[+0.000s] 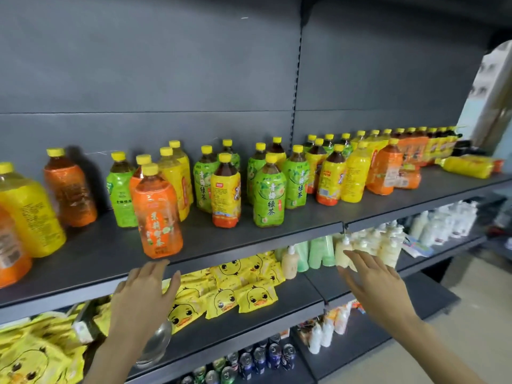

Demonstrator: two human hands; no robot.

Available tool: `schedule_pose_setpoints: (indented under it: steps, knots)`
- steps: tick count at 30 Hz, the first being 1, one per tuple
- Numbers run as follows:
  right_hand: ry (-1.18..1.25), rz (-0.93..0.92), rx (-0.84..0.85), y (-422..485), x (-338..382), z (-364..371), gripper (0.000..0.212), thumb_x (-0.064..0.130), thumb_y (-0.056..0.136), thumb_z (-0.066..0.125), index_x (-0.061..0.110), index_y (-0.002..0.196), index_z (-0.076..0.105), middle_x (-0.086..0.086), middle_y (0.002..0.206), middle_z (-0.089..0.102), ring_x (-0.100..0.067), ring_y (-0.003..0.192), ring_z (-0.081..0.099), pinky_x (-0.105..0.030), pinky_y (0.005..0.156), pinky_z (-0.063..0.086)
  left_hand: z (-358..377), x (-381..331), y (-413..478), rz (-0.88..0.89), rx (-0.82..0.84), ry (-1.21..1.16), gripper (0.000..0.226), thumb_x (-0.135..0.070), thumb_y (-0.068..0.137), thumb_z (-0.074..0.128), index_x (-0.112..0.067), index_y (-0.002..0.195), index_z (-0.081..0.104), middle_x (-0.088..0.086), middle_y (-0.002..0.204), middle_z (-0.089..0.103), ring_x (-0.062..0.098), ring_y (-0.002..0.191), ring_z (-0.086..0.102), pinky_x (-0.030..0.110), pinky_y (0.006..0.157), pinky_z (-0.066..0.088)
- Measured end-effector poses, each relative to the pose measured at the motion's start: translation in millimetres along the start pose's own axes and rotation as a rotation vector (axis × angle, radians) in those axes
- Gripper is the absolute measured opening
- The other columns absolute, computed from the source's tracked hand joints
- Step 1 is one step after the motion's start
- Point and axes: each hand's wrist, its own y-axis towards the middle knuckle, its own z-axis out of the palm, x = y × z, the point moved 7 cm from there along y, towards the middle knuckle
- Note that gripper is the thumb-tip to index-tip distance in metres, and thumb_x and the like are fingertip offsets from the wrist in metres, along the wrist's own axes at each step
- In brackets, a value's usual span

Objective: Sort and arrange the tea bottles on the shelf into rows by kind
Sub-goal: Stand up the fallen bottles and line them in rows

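Observation:
Tea bottles with yellow caps stand mixed on the dark grey shelf [249,234]. An orange-label bottle [158,214] is nearest the front edge. Behind it are green-label bottles [268,195], a yellow-label bottle [225,192] and more orange ones [69,187]. One yellow bottle [468,166] lies on its side at the far right. My left hand [144,295] reaches up with straight fingers just below the shelf edge, under the orange bottle. My right hand [376,284] is also open and empty, in front of the lower shelf.
A lower shelf holds yellow duck-print packets [235,289] and pale lotion pump bottles [368,245]. Drink cans [260,358] sit on the shelf below that. A glass bowl [158,345] is near my left forearm. The grey back panel rises behind the bottles.

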Motion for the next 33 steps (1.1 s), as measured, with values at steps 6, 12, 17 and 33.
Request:
schedule_pose_setpoints:
  steps: [6,12,17,33]
  knots:
    - [-0.084,0.004,-0.039,33,-47,16,0.051,0.049,0.087,0.034,0.018,0.107,0.069,0.002,0.101,0.071,-0.023,0.088,0.069,-0.036,0.065,0.055,29,-69,50,0.026,-0.03,-0.078,0.028,-0.032,0.081,0.069,-0.007,0.094,0.073,0.009,0.084,0.071,0.035,0.073,0.066,0.041,0.057,0.053]
    - [-0.048,0.065,0.016,84,-113,50,0.04,0.045,0.093,0.047,0.017,0.116,0.066,0.002,0.111,0.068,-0.025,0.1,0.065,-0.041,0.078,0.053,79,-154,104,0.137,-0.004,-0.116,0.043,-0.044,0.081,0.047,-0.012,0.093,0.073,0.003,0.081,0.07,0.028,0.068,0.065,0.037,0.054,0.051]
    - [-0.078,0.099,0.039,112,-159,67,0.052,0.052,0.091,0.031,0.021,0.116,0.065,0.003,0.109,0.069,-0.023,0.1,0.066,-0.04,0.078,0.052,102,-218,140,0.203,-0.03,-0.12,0.047,-0.046,0.081,0.039,-0.013,0.088,0.072,0.0,0.075,0.068,0.025,0.064,0.064,0.034,0.049,0.049]
    - [0.014,0.104,0.117,185,-332,108,0.045,0.046,0.096,0.045,0.018,0.129,0.057,0.001,0.121,0.064,-0.025,0.108,0.061,-0.04,0.088,0.047,145,-393,192,0.186,0.018,-0.028,0.039,-0.043,0.075,0.052,-0.013,0.086,0.074,0.002,0.075,0.07,0.026,0.062,0.065,0.031,0.044,0.048]
